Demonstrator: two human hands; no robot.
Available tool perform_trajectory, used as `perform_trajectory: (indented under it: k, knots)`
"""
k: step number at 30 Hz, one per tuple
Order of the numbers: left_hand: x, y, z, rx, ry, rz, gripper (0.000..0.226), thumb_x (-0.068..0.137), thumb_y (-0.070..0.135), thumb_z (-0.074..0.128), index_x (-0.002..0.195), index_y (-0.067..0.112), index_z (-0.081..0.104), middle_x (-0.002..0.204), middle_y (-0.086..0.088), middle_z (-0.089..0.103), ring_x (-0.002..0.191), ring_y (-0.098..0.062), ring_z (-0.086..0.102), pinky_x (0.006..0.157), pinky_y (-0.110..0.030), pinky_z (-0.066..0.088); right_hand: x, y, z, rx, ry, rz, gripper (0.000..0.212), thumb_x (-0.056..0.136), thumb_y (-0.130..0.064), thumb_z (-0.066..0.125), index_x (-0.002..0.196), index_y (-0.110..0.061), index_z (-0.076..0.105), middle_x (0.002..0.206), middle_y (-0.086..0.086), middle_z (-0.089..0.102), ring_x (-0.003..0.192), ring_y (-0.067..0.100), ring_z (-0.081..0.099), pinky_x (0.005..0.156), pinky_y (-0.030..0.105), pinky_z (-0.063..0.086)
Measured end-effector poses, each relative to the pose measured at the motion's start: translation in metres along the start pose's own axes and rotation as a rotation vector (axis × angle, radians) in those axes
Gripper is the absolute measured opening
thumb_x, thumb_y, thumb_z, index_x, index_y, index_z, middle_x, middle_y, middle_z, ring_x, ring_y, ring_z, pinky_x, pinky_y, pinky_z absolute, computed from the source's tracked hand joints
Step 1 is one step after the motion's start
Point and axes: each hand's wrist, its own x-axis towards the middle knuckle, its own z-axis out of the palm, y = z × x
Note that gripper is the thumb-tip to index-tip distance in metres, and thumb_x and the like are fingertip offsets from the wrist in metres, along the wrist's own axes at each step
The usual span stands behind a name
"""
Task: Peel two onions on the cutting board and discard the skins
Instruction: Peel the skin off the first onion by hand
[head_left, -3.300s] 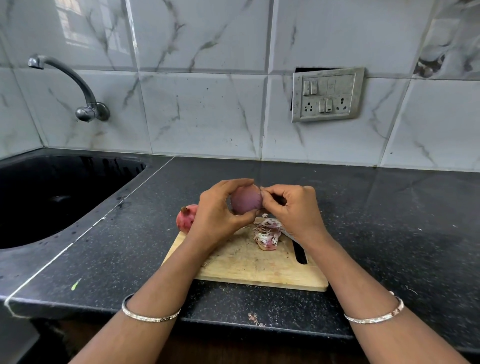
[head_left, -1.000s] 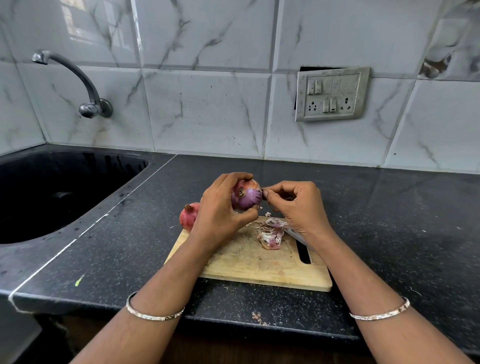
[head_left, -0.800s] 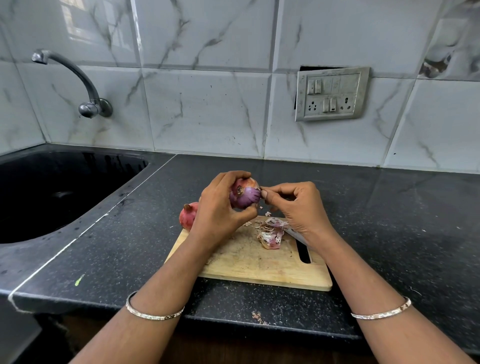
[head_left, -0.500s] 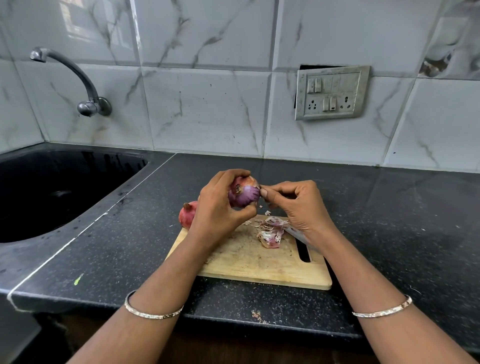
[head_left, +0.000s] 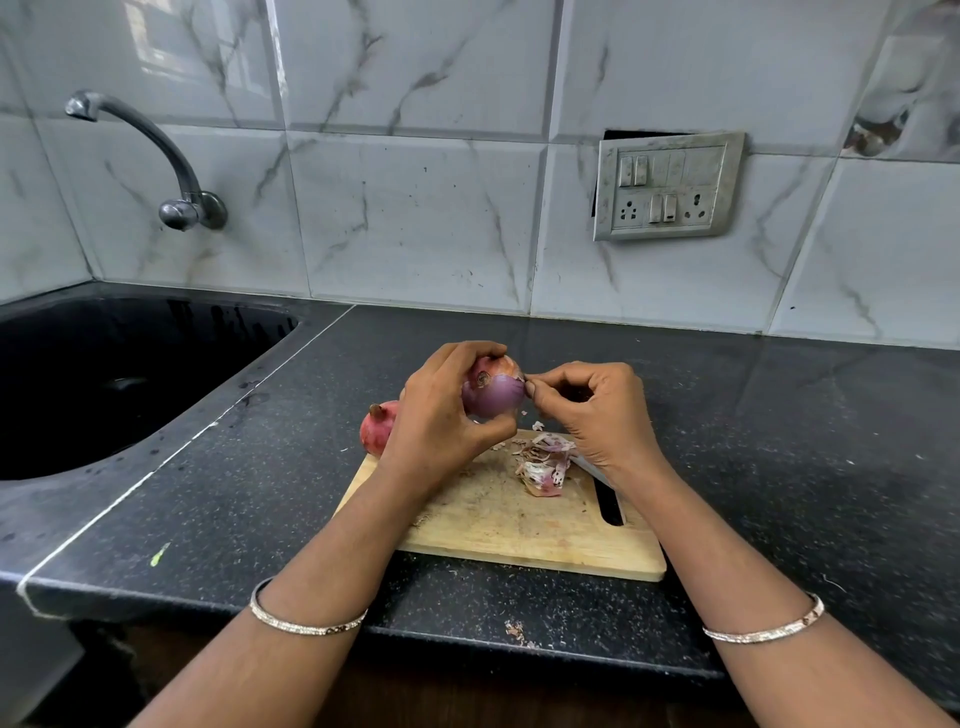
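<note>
My left hand grips a partly peeled purple onion above the far edge of the wooden cutting board. Dry skin still clings to the onion's top. My right hand pinches a bit of that skin at the onion's right side with thumb and forefinger. A second onion, with its red skin on, sits at the board's far left corner, half hidden behind my left hand. A small pile of peeled skins lies on the board.
A knife blade lies on the board under my right wrist, mostly hidden. A black sink with a tap is at the left. A switch plate is on the tiled wall. Skin scraps lie by the counter's front edge.
The onion has been turned in my left hand and lifted slightly. My right fingers have stayed at its right side, picking at the skin.
</note>
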Motion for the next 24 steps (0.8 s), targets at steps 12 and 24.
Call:
perform_trajectory:
  k: [12,24]
  knots:
    - [0.0004,0.0022,0.0032,-0.019,-0.006,0.009,0.057,0.069,0.03,0.079,0.123,0.021,0.064,0.113,0.01,0.064,0.103,-0.005,0.061,0.083,-0.036,0.058,-0.0004,-0.0022,0.0062,-0.201,0.112,-0.038,0.007,0.081,-0.007,0.076,0.078,-0.013,0.076,0.067,-0.008,0.069,0.06,0.002,0.062,0.059,0.013,0.047]
    - [0.0008,0.0061,0.0038,-0.056,0.004,0.029,0.054,0.071,0.031,0.079,0.121,0.019,0.064,0.112,0.01,0.065,0.103,-0.001,0.06,0.084,-0.031,0.057,0.0041,0.0043,0.0043,-0.343,0.12,0.093,0.005,0.086,-0.014,0.074,0.081,-0.015,0.075,0.069,-0.009,0.068,0.064,0.002,0.062,0.061,0.019,0.048]
